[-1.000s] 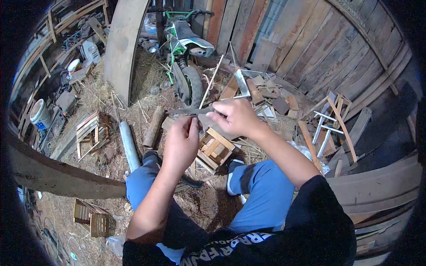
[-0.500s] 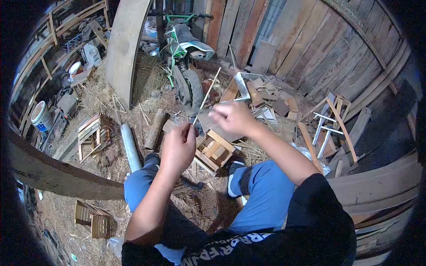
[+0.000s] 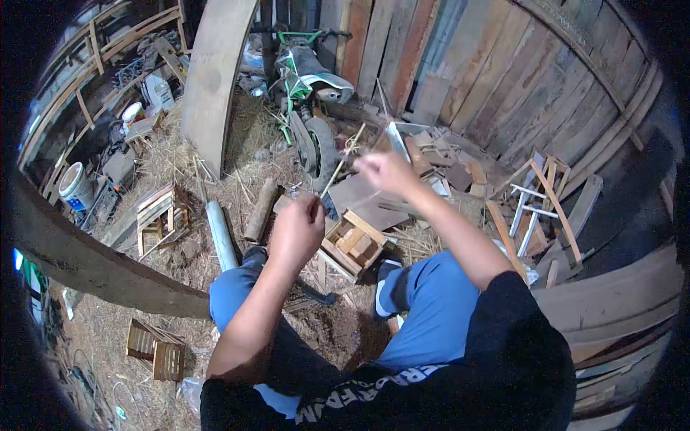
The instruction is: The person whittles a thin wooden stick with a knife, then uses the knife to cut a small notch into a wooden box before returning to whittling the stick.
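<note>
My left hand (image 3: pixel 298 224) is closed around the lower end of a thin wooden stick (image 3: pixel 333 179), which slants up and away from me. Pale curled shavings (image 3: pixel 352 146) cling near its far end. My right hand (image 3: pixel 388 174) is closed beside the upper part of the stick, on what looks like a knife (image 3: pixel 348 159); the blade is small and smeared by motion. Below the hands, a small slatted wooden crate (image 3: pixel 372 231) with wood pieces inside stands on the ground between my feet.
A green and white motorbike (image 3: pixel 309 75) stands ahead, beside a tall leaning board (image 3: pixel 210 86). Scrap wood (image 3: pixel 435 154) lies ahead right. Other slatted crates (image 3: pixel 169 360) sit at left, near a log (image 3: pixel 260 208). A thick beam (image 3: pixel 108 276) crosses the left side.
My right hand has moved slightly away along the stick, and curled shavings now show near its far end. My left hand keeps its hold. The view has shifted a little.
</note>
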Available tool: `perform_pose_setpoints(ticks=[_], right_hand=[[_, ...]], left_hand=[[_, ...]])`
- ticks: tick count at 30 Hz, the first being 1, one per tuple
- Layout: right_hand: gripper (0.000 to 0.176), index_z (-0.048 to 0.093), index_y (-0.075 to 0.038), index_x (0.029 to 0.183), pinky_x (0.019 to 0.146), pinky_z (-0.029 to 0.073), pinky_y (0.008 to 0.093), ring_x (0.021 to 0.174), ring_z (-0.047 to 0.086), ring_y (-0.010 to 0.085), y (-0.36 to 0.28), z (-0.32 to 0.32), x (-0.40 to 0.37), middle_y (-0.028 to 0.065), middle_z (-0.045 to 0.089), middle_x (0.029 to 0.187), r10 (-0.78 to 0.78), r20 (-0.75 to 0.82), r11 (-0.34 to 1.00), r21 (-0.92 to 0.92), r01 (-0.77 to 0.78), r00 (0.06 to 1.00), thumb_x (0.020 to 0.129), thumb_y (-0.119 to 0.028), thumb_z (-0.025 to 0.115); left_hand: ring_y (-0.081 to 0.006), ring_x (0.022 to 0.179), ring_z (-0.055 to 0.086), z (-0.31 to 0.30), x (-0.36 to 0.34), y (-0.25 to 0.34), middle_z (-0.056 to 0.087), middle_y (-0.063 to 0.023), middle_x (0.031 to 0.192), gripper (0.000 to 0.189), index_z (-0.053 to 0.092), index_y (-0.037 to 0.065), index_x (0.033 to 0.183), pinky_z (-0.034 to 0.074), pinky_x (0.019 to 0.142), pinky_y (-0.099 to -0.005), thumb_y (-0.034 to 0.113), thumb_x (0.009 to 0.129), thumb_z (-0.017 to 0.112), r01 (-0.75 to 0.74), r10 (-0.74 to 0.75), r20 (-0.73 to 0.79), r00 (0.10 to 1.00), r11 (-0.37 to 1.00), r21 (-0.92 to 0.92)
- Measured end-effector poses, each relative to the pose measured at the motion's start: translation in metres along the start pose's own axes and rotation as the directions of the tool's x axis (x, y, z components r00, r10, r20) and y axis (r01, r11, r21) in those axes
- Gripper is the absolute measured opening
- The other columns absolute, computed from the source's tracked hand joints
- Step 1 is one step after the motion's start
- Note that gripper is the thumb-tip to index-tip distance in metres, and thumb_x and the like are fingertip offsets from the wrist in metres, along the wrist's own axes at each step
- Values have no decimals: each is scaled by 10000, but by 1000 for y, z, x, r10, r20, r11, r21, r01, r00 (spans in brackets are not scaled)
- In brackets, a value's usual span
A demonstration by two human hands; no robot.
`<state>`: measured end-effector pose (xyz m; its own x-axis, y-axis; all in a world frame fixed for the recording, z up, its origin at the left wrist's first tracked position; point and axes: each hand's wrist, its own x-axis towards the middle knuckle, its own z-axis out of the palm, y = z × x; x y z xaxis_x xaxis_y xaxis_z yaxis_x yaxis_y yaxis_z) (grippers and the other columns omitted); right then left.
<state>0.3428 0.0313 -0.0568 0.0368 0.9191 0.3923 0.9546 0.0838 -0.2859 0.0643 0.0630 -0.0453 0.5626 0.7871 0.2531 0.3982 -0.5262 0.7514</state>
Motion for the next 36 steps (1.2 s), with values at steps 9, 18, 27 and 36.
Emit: perform_pose_setpoints(ticks=[9, 18, 27, 36], right_hand=[[568, 707, -28, 925, 698, 508, 461, 750, 698, 348, 59, -3, -1, 202, 699, 792, 472, -180, 876, 211, -435, 863, 1051, -538, 488], [425, 691, -103, 864, 587, 496, 521, 638, 667, 419, -51, 13, -13, 200, 648, 660, 39, 9, 998, 58, -40, 999, 1003, -491, 585], [428, 668, -127, 765, 567, 509, 525, 621, 673, 400, -49, 0, -7, 152, 646, 623, 51, -38, 997, -58, -54, 998, 990, -485, 603], [424, 641, -123, 748, 542, 508, 534, 596, 663, 403, -82, 11, -6, 158, 634, 600, -161, -65, 986, -60, 157, 985, 981, -477, 617]], left_hand=[[-489, 821, 663, -3, 3, -19, 663, -301, 838, 200, 686, -22, 915, 514, 743, -554, 158, 954, 610, -51, 51, -81, 995, 999, -3], [-473, 824, 678, 4, 9, -22, 684, -288, 844, 189, 721, -21, 963, 543, 751, -508, 133, 948, 612, -67, 61, -132, 989, 997, -42], [-458, 757, 668, 0, 3, -9, 655, -293, 814, 202, 689, -59, 927, 519, 683, -484, 133, 949, 628, -57, 47, -122, 991, 995, -86], [-412, 759, 703, 0, 11, -16, 682, -268, 810, 195, 690, -49, 926, 533, 686, -441, 126, 970, 617, -81, 35, -206, 978, 972, -219]])
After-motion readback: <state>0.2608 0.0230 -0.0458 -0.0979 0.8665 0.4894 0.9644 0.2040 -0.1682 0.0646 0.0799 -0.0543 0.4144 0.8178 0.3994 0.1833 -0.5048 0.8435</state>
